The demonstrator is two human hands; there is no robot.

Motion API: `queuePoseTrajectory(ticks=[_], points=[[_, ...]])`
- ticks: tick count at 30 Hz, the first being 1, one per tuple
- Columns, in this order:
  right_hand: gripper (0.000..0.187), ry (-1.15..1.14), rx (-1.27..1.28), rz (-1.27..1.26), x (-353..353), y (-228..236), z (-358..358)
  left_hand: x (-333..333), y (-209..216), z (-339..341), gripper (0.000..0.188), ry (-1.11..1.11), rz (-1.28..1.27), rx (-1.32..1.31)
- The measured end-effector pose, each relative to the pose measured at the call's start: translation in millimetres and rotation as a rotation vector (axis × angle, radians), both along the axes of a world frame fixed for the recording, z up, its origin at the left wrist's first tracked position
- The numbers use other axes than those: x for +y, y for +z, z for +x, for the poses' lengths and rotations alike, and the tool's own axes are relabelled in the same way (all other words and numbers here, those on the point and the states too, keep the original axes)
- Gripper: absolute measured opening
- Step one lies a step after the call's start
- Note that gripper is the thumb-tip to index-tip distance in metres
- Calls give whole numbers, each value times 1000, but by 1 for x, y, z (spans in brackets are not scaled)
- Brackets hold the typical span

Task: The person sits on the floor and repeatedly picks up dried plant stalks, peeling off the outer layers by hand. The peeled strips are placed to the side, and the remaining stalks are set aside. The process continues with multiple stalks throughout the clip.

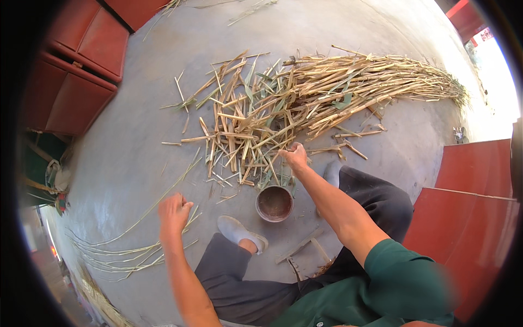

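Note:
My left hand [174,212] is closed in a fist above the floor on the left. Several thin pale green stalks [117,252] lie close by and pass beneath my wrist; whether the fist holds anything is hidden. Farther forward and to the right, my right hand [295,157] is closed with its fingertips drawn together, at the near edge of a heap of short cut stalk pieces [234,134]. I cannot make out what is in its fingers. A round brown bowl [274,203] stands on the floor just below that hand, between my feet.
A large bundle of long dry stalks [370,82] spreads to the far right. Red cabinets [81,71] stand at the far left, and red panels [468,218] rise on the right. Pieces of wood [299,248] lie near my legs. My grey shoe [239,231] is left of the bowl.

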State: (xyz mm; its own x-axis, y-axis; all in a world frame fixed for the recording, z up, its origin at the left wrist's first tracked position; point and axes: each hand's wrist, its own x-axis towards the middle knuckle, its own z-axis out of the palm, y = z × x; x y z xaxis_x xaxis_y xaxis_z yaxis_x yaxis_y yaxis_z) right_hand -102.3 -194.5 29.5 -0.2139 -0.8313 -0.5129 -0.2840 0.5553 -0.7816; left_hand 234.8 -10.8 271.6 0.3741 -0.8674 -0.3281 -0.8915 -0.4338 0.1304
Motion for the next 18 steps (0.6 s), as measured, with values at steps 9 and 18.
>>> queuePoseTrajectory(ticks=[9, 18], points=[[41, -289, -924, 227, -95, -24, 78, 11, -4, -2, 24, -135, -10, 33], [43, 252, -863, 36, -196, 122, 197, -3, -14, -15, 23, -183, 44, 77]])
